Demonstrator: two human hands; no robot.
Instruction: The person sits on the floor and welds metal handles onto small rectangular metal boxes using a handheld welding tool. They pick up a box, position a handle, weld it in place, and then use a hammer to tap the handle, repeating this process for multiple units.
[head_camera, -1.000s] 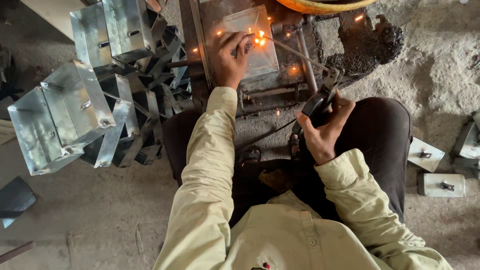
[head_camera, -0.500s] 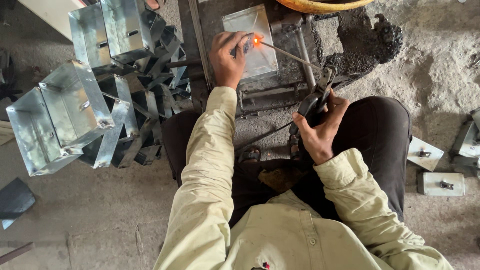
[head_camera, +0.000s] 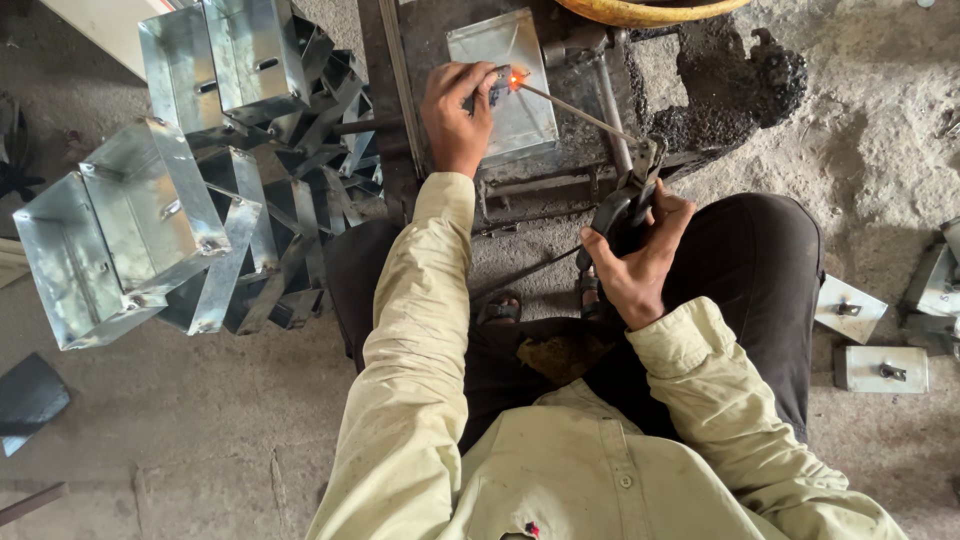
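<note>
Gripping the black electrode holder tight in my right hand, I aim its thin, stiff rod far-left, glowing tip touching a small dark piece my left hand pinches on the light, sharp-edged metal sheet. Stacked steel boxes crowd the left; brackets lie right.

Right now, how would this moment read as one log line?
left hand: steadies small part on metal plate | right hand: grips electrode holder | rod tip: glowing on plate
</note>
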